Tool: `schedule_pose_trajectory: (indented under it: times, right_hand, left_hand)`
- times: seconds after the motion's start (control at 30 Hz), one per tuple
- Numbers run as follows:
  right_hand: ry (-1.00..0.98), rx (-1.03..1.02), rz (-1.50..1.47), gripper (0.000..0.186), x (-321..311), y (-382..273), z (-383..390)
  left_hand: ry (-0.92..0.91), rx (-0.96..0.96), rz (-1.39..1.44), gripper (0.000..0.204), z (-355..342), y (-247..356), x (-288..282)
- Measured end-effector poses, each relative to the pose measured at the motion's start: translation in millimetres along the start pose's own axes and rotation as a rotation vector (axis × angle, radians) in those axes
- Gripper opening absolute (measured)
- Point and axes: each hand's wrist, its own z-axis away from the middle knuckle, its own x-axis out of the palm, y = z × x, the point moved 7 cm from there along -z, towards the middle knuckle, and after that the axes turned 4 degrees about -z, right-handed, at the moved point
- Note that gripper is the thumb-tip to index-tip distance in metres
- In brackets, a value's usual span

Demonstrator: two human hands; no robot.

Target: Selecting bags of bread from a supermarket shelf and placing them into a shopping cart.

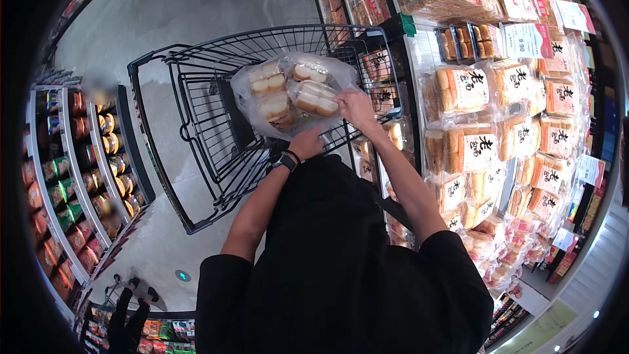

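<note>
Black shirt point(341, 262), bread point(314, 97) seemingly in right fingers point(346, 99), lettered labels point(476, 85)

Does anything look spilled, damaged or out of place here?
Nothing stands out: the bread packs lie inside the clear plastic bag, the shopping cart stands upright, and no spill shows. Small tears would be hard to see.

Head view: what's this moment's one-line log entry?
translucent plastic bag: pale bread inside, over black wire shopping cart | left hand: at bag's near edge | right hand: holding its right side
</note>
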Motion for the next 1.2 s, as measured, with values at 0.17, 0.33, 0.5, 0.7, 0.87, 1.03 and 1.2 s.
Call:
schedule_pose_trajectory:
  times: [0.17, 0.33, 0.5, 0.7, 0.87, 1.03, 1.2]
  right_hand:
    - [-0.054, 0.018, 0.048, 0.017, 30.6, -17.2, -19.2]
    - [-0.053, 0.104, 0.052, 0.018, 33.0, -18.2, -20.2]
    - [0.063, 0.178, -0.079, 0.017, -1.4, -30.3, -12.6]
    - [0.292, 0.147, -0.384, 0.011, -55.9, -23.7, 7.8]
    - [0.436, 0.087, -0.605, 0.006, -140.6, -46.8, 43.5]
    - [0.415, 0.151, -0.747, 0.012, -210.6, -76.7, 83.3]
    - [0.448, 0.084, -0.931, 0.016, -236.1, -80.2, 108.6]
  left_hand:
    - [0.042, 0.145, 0.091, 0.053, -34.3, 43.5, 14.7]
    - [-0.168, 0.143, 0.037, 0.05, -44.8, 76.6, 36.1]
    - [-0.118, 0.169, 0.08, 0.053, -35.6, 53.5, 52.3]
    - [-0.097, 0.175, 0.134, 0.049, -29.6, 46.6, 32.0]
    - [-0.162, -0.092, 0.759, 0.032, -3.8, 9.7, -28.9]
    - [0.099, -0.268, 0.933, 0.031, 3.4, 1.8, -75.6]
    - [0.077, -0.247, 1.514, 0.042, -21.5, 59.9, -63.6]
